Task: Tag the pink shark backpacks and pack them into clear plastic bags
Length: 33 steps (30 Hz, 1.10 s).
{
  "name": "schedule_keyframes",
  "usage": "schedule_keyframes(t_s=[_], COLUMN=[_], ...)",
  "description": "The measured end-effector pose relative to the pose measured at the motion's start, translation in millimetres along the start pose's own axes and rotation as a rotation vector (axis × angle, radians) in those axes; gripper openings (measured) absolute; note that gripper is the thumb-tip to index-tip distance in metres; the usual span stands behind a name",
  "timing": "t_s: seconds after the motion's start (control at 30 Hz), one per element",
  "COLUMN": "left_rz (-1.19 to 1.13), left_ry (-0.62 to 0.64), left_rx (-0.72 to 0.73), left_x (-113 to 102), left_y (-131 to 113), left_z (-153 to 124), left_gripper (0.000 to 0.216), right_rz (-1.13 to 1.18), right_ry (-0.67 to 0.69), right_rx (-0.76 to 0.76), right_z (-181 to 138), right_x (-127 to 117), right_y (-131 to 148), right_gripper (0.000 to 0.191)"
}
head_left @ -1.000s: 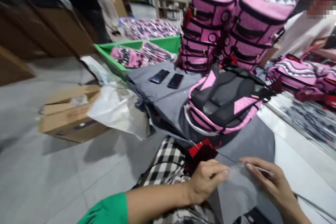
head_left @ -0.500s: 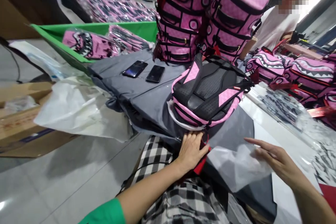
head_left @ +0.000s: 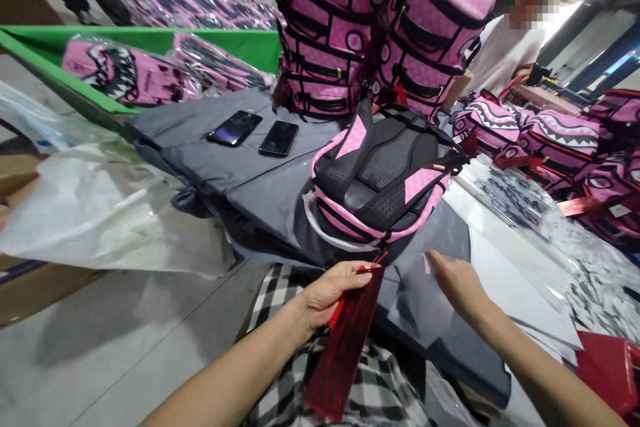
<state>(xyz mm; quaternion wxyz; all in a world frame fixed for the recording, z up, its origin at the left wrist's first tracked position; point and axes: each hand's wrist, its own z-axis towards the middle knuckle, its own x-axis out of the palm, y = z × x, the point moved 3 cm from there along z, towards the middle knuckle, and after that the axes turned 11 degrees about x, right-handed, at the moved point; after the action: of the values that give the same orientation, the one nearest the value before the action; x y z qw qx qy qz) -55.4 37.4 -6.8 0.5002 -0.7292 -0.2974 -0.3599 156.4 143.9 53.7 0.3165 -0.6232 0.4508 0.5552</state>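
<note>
Head view: glossy oblong red tag [head_left: 345, 340], thin clear film [head_left: 419, 310]

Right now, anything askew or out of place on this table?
Nothing damaged or spilled. Two phones lie loose on the grey cloth, which is odd for a work surface. The pink backpack lies face down, straps up, near the edge. The left hand holds a red tag.

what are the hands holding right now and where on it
The left hand pinches the red tag at its top end. The right hand is on the edge of a clear plastic sleeve; whether it grips it cannot be told.
</note>
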Motion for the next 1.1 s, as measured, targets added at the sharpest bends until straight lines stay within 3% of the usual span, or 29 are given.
schedule_keyframes(t_s=[0.07,0.13,0.23,0.33,0.43,0.53,0.63,0.7,0.77,0.8,0.87,0.97,1.1], left_rz=[0.052,0.195,0.615,1.133,1.621,1.899,1.843,1.692,1.515,1.444,1.335,1.197,0.991], left_ry=[0.029,0.064,0.050,0.001,0.051,0.106,0.076,-0.117,-0.359,-0.427,-0.427,-0.368,-0.406], left_rx=[0.022,0.100,0.310,0.399,0.343,0.422,0.759,0.977,1.065,1.059,1.005,0.934,0.787], left_x=[4.2,9.6,17.8,28.6,41.1,48.0,43.8,32.1,17.1,10.9,4.1,3.5,6.5], left_y=[3.5,10.9,22.1,30.8,37.4,40.8,38.2,30.2,22.5,20.8,22.1,28.7,32.2], left_z=[-3.3,-4.3,-3.2,-0.3,3.6,2.8,-7.5,-16.2,-19.6,-17.5,-6.3,14.9,30.9], left_gripper=[0.058,0.051,0.029,0.016,0.026,0.029,0.033,0.024,0.020,0.029,0.041,0.035,0.024], right_rz=[0.120,0.371,0.809,1.166,1.313,1.245,1.177,1.198,1.209,1.213,1.220,1.218,1.072], right_ry=[-0.088,-0.011,0.154,0.275,0.342,0.267,0.208,0.234,0.244,0.248,0.265,0.278,0.248], right_rx=[-0.034,-0.083,0.020,0.160,0.235,0.223,0.218,0.227,0.219,0.208,0.191,0.167,0.112], right_z=[15.5,28.6,40.8,39.5,31.2,27.5,30.5,33.5,35.7,36.4,36.7,36.6,37.9], right_x=[4.2,12.7,26.3,34.1,34.5,29.4,26.5,27.1,27.0,26.8,26.0,23.7,20.3], right_y=[13.9,28.8,42.3,50.1,58.1,64.5,66.7,66.3,65.7,65.6,65.6,64.2,58.2], right_gripper=[0.028,0.016,0.051,0.057,0.058,0.050,0.037,0.033,0.031,0.031,0.033,0.038,0.033])
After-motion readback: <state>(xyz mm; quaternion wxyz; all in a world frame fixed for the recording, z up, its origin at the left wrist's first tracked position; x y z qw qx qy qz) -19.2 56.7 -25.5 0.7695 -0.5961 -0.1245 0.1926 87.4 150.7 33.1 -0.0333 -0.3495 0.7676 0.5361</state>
